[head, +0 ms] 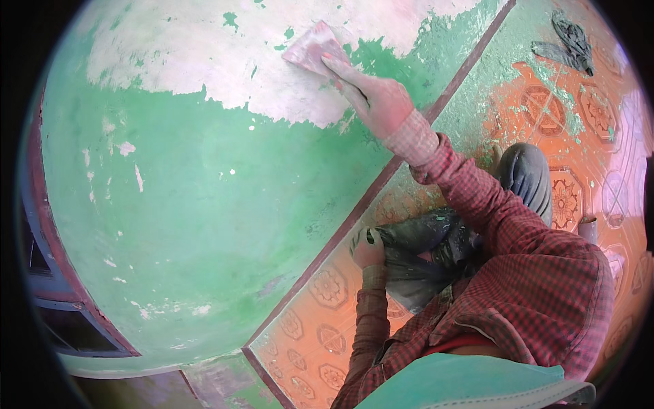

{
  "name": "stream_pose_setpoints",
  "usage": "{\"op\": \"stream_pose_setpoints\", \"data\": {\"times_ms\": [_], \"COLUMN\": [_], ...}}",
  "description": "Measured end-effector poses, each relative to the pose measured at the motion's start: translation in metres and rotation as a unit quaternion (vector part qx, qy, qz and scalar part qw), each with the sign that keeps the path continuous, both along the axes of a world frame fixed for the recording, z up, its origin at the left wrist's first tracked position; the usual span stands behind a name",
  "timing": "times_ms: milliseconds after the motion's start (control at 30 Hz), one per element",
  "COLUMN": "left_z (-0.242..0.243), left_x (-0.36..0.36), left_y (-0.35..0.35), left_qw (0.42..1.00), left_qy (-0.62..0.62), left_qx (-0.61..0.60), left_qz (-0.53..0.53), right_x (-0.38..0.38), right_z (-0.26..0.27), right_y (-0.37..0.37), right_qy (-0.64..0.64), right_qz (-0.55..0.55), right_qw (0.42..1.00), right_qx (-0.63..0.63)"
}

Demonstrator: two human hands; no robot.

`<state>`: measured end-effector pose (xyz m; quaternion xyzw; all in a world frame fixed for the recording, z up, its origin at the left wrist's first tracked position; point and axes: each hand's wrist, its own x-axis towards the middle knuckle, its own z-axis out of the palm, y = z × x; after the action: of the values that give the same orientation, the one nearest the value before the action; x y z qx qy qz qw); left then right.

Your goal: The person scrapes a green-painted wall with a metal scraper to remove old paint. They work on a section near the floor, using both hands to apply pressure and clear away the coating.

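Note:
Held in my right hand (380, 99) is a broad, flat scraper (317, 48), dusty and pinkish, with an extended finger along its face. It lies against or very near the wall, over a large bare white patch (184, 56) where the green paint is gone; exact contact cannot be told. Its handle is hidden in my grip. The green painted wall (204, 163) carries ragged paint edges and small white chips. My left hand (369, 248) rests on the knee of my dark, dust-covered trousers (424, 230), fingers curled around the knee, no tool visible in it.
A dark reddish skirting strip (352, 214) runs between wall and orange patterned floor tiles (327, 289). Green paint flakes (485, 112) litter the floor. A crumpled dark cloth (569, 46) lies at upper right. A small cylindrical object (587, 229) stands beside me. A framed opening (76, 327) is at lower left.

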<state>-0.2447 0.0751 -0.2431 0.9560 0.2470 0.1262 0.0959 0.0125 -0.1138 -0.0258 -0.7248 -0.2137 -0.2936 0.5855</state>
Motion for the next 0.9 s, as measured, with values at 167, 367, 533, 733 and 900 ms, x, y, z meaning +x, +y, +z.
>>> {"op": "stream_pose_setpoints", "data": {"times_ms": [167, 367, 533, 733, 900], "left_z": [0.004, 0.003, -0.001, 0.003, 0.003], "left_x": [0.01, 0.004, 0.008, 0.01, 0.007], "left_y": [-0.005, 0.0, 0.0, -0.001, -0.002], "left_qw": [1.0, 1.0, 1.0, 1.0, 0.999], "left_qy": [0.024, 0.017, 0.006, 0.015, 0.023], "left_qx": [-0.016, -0.016, -0.014, -0.021, -0.021], "left_qz": [-0.003, 0.006, -0.006, 0.001, 0.009], "right_x": [0.0, 0.003, 0.001, 0.0, 0.001], "right_z": [0.012, 0.024, 0.017, 0.006, 0.023], "right_y": [-0.006, 0.0, -0.007, -0.001, -0.004], "right_qy": [0.068, 0.009, 0.034, 0.009, 0.01], "right_qz": [0.007, -0.011, 0.006, -0.008, -0.018], "right_qw": [0.997, 1.0, 0.999, 1.0, 1.0], "right_qx": [-0.039, -0.016, -0.016, -0.008, -0.007]}}
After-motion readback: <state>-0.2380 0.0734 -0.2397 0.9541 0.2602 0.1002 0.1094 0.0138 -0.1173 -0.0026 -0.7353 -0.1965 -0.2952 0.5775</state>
